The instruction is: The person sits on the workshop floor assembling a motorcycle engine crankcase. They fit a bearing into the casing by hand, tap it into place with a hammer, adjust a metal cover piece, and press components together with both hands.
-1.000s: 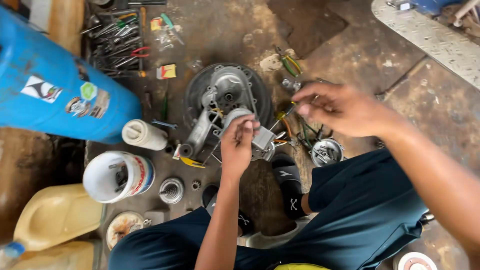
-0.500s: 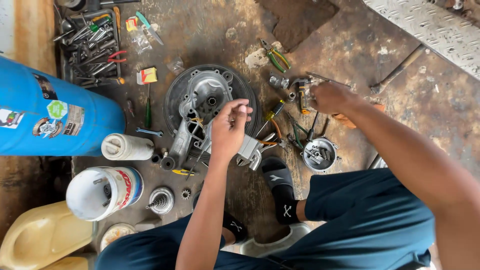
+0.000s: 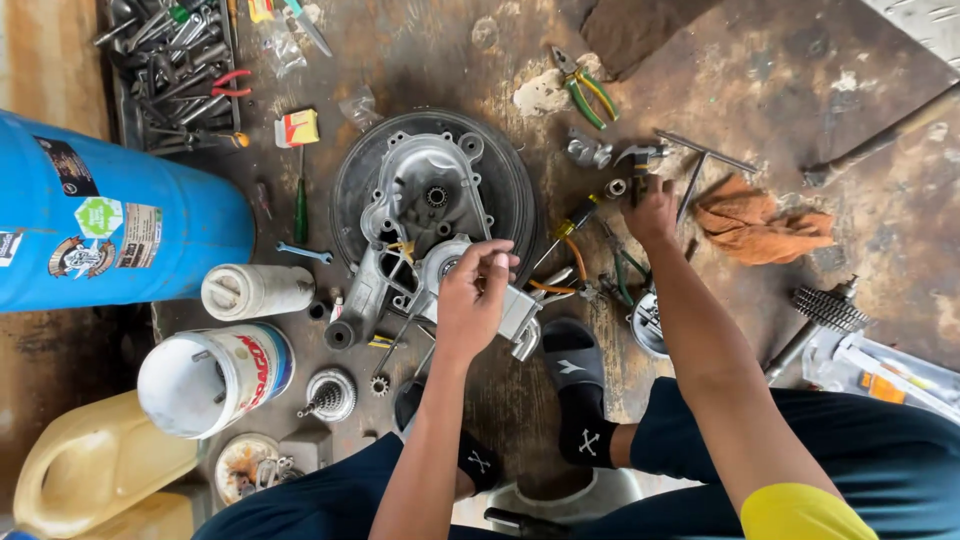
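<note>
Seen from above, the left hand (image 3: 475, 300) pinches a fitting on a heavy, rigid, greasy metal engine casing (image 3: 425, 215) lying on the floor, best held by its rim, while the right hand (image 3: 652, 212) closes on small tools (image 3: 635, 170).

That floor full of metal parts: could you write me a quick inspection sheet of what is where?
Surface: stained, rusty floor.
Job's things: grey engine casing lying on a dark round disc; left hand on its lower end; right hand reaching among small tools.
Clutter: green-handled pliers, orange rag, tool tray, white tub, toothed shaft.
Grips: left closed on the casing; right's fingers hidden.
Cables: nothing seen.
Surroundings: blue drum, yellow jerrycan.
</note>
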